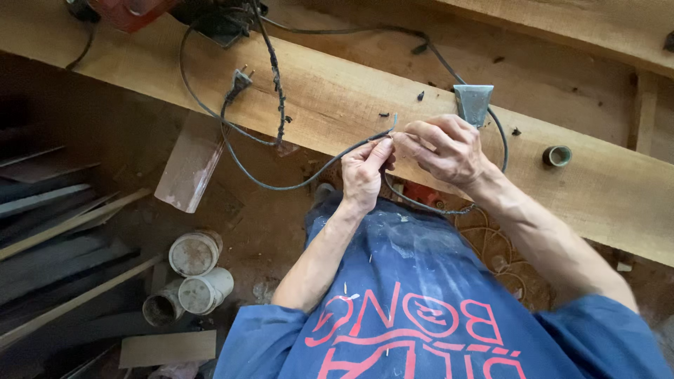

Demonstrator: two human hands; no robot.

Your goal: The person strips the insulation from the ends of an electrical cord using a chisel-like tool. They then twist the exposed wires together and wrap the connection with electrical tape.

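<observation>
Head view: dirt-floor workshop, rough plank running across as the bench. Left hand and right hand meet just over the plank's near edge, both pinching the bare end of a dark cable. Cable loops down off the plank and back up; its plug lies on the wood. Metal wedge just behind the right hand. Pipe offcuts on the floor, lower left.
</observation>
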